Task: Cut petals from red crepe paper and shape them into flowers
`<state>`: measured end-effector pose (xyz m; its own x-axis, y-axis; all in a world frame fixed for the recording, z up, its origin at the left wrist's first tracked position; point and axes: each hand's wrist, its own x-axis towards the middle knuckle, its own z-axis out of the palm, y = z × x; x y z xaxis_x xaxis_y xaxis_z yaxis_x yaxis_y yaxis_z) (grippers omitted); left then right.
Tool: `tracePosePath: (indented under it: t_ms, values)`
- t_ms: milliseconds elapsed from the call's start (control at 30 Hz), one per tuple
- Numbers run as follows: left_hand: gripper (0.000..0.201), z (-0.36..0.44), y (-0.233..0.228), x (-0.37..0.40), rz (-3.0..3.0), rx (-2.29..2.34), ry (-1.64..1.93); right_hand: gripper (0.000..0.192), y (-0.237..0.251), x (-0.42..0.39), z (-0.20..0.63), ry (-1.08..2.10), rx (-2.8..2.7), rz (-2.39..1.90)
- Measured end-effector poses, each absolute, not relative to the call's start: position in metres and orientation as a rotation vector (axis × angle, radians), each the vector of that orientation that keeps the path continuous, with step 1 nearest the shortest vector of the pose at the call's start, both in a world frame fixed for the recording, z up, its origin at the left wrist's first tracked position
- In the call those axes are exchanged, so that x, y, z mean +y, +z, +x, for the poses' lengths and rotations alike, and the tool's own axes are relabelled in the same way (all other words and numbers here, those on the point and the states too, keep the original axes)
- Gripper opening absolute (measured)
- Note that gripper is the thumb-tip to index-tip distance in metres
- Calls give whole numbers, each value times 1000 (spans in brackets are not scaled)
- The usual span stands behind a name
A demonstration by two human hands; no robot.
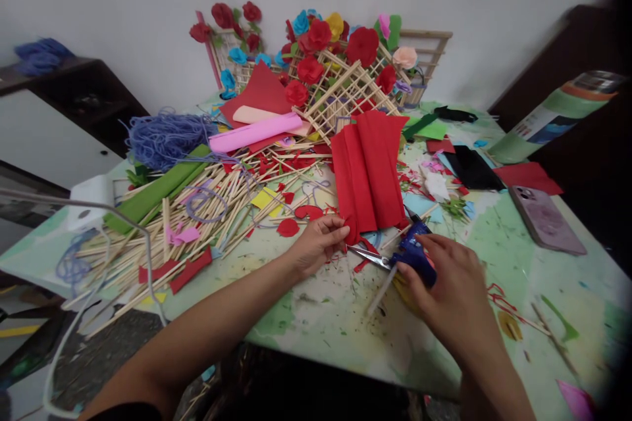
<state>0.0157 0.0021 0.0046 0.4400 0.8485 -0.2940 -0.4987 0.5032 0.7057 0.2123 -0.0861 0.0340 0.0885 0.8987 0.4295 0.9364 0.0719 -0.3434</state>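
the table (498,243) is a paint-stained green surface crowded with craft stuff, with only the near strip in front of the person left bare enough to work on. at the back, a stick lattice (345,89) studded with paper flowers leans on the wall, probably propped there to keep it out of the working area. a spill of sticks (207,210) fans over the left half, loose and within reach, with a green roll (158,191) lying across them and a tangle of blue yarn (165,135) behind. a pink roll (254,133) rests just in front of the lattice. a phone (546,218) lies flat on the right, well apart from the scraps.

the folded red paper (370,174) lies in the middle, its pleats running toward the person so the near edge meets the hands. the left hand (318,243) pinches that lower corner between thumb and fingertips, seemingly to hold it taut. the right hand (454,289) is curled round the blue handles of the scissors (395,258), whose blades point left, low over the table, toward the pinched corner; whether the blades touch the paper i cannot tell. small red scraps (289,227) lie just left of the left hand.
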Motion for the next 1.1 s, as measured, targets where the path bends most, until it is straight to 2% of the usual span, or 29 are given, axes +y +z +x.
tracePosePath:
  t_ms: [200, 333, 433, 533, 633, 900, 1100]
  values:
    - [35, 16, 8, -8, 507, 549, 779, 32, 37, -64, 158, 648, -1602, -1414]
    - [40, 16, 5, -9, 458, 558, 766, 33, 27, -55, 144, 940, -1342, -1294]
    - [41, 18, 2, -9, 463, 599, 773, 28, 22, -54, 143, 978, -1198, -1278]
    - [37, 21, 0, -10, 498, 653, 800, 18, 19, -54, 143, 916, -1150, -1301]
    - [32, 21, -1, -10, 563, 684, 853, 17, 15, -52, 144, 845, -1158, -1319]
    - [25, 14, 9, -7, 649, 705, 844, 20, 12, -50, 150, 846, -1144, -1375]
    - [27, 13, 7, -7, 776, 778, 808, 32, 13, -48, 152, 849, -1223, -1469]
